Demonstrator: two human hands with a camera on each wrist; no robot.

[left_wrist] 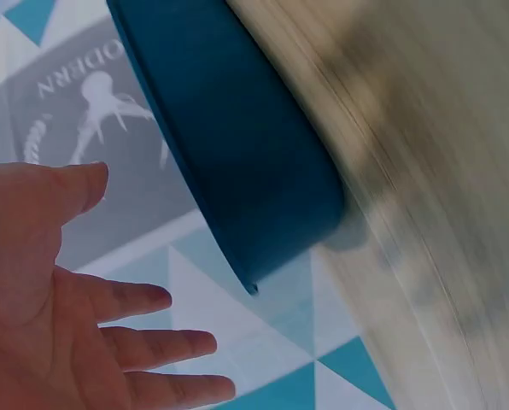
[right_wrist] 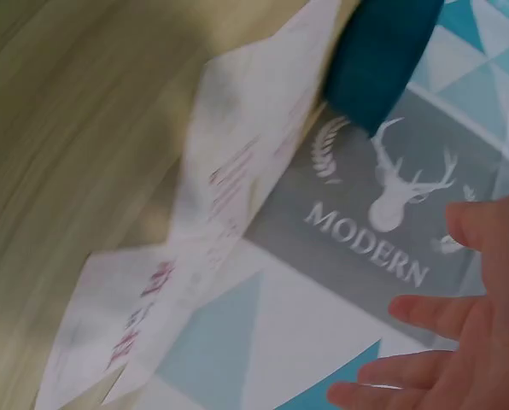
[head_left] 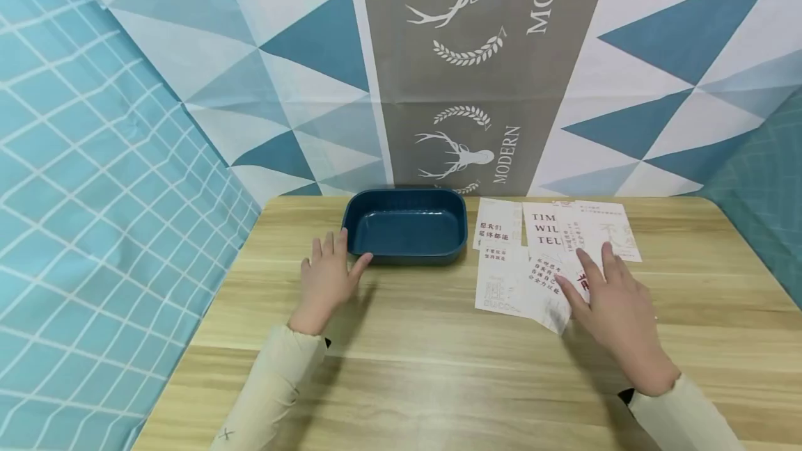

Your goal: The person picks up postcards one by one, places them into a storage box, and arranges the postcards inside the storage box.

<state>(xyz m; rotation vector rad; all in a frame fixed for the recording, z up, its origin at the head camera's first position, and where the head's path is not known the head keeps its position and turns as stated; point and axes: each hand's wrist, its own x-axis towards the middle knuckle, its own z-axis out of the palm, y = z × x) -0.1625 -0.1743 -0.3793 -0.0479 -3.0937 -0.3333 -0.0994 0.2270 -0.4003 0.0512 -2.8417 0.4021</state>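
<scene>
A dark blue rectangular basin [head_left: 407, 232] stands near the back edge of the table, and nothing shows inside it. My left hand [head_left: 328, 277] hovers by its left front corner, fingers spread and holding nothing. In the left wrist view the basin's side [left_wrist: 237, 145] lies beyond the spread fingers. To the right of the basin, several white printed cards [head_left: 501, 277] overlap in a loose pile. Above the pile's right part is my right hand [head_left: 617, 305], fingers extended and nothing in its grasp. The right wrist view shows the cards [right_wrist: 254, 128] apart from that hand.
The wooden table [head_left: 401, 353] has a patterned cloth [head_left: 464, 75] with deer and triangles hanging behind it. Blue checked fabric [head_left: 81, 193] hangs along the left side. More teal fabric [head_left: 758, 165] is at the right.
</scene>
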